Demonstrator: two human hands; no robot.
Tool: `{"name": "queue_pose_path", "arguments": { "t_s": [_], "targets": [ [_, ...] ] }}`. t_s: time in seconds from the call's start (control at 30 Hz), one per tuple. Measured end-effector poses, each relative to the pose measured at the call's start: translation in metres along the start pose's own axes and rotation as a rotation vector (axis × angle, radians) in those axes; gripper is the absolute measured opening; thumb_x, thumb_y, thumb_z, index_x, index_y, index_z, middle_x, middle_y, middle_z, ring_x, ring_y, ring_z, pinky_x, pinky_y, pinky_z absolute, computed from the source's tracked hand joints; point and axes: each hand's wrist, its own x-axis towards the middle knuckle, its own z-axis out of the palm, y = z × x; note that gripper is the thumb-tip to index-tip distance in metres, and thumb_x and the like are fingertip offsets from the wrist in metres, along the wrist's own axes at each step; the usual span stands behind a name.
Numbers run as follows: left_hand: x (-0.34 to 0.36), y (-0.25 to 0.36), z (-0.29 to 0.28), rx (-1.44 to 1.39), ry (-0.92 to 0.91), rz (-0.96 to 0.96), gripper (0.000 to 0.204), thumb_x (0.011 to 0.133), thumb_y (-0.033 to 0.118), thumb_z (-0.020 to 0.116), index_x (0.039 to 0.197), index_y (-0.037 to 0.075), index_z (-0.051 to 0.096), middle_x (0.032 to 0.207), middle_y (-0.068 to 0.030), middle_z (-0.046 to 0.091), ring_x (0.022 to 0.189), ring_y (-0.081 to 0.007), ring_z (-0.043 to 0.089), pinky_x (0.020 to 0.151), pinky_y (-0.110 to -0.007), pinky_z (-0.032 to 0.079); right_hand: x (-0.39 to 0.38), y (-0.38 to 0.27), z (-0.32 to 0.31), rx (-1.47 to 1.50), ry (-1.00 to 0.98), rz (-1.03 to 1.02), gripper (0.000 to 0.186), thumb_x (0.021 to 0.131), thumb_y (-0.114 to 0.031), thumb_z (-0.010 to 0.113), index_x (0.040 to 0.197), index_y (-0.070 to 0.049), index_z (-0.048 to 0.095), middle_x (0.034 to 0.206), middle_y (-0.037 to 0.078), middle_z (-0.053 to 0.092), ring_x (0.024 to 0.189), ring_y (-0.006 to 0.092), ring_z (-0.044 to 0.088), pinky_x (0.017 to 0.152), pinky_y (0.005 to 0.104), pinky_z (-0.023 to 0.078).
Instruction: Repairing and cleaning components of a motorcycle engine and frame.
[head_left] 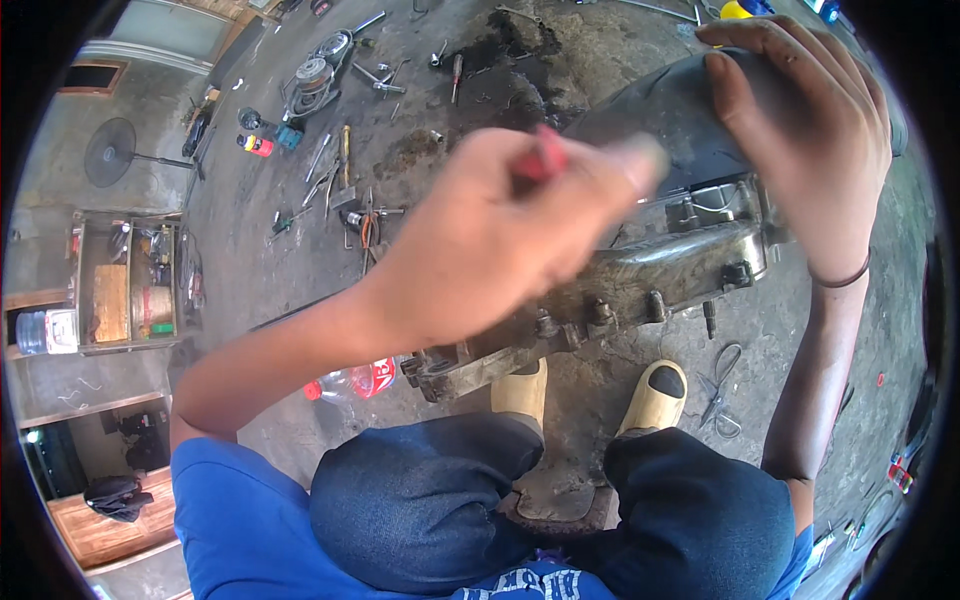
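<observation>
My left hand is blurred in the middle of the view, closed around a red-handled tool. It hovers just above a dirty metal engine casing that lies on the floor in front of my knees. My right hand is at the upper right, draped over the black cover on the far end of the casing, thumb on the near side and fingers curled over the top. The tool's tip is hidden behind my left hand.
Wrenches, screwdrivers and pliers lie scattered over the concrete floor behind. Scissor-like pliers rest by my yellow shoe. A plastic bottle with a red label sits under my left arm. A fan and a shelf stand at the left.
</observation>
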Motion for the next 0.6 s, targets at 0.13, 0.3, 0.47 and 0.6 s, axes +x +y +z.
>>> {"name": "queue_pose_path", "arguments": {
  "t_s": [0.13,0.3,0.47,0.6],
  "targets": [
    [0.003,0.001,0.02,0.174,-0.318,-0.049,0.039,0.098,0.018,0.059,0.061,0.006,0.061,0.045,0.0049,0.039,0.039,-0.0072,0.026,0.041,-0.022,0.02,0.0,-0.011,0.0,0.08,-0.018,0.016,0.018,0.086,-0.028,0.073,0.1,-0.017,0.077,0.104,-0.004,0.073,0.093,0.0137,0.066,0.092,0.0301,0.047],
    [0.003,-0.007,0.024,0.096,-0.31,0.175,0.038,0.096,0.012,0.061,0.058,0.004,0.061,0.046,0.0047,0.042,0.04,-0.0066,0.026,0.042,-0.022,0.021,0.001,-0.005,0.009,0.022,0.126,0.05,0.021,0.075,-0.031,0.068,0.079,-0.011,0.071,0.077,0.003,0.066,0.073,0.0213,0.054,0.083,0.0344,0.038],
    [-0.007,0.001,0.014,0.297,-0.302,0.202,0.038,0.095,0.008,0.059,0.057,0.003,0.061,0.047,0.0049,0.041,0.041,-0.0063,0.026,0.042,-0.022,0.021,0.002,-0.008,0.011,0.04,0.169,0.095,0.023,0.065,-0.031,0.072,0.077,-0.012,0.072,0.075,0.002,0.065,0.072,0.0201,0.053,0.084,0.0343,0.038],
    [-0.004,0.003,0.017,0.148,-0.222,0.02,0.038,0.093,0.005,0.058,0.055,0.003,0.058,0.047,0.0049,0.041,0.042,-0.0064,0.027,0.041,-0.023,0.021,0.0,-0.005,0.012,0.02,0.174,0.07,0.021,0.067,-0.03,0.072,0.077,-0.012,0.072,0.076,0.002,0.066,0.073,0.0199,0.053,0.084,0.0342,0.038]
  ]
}}
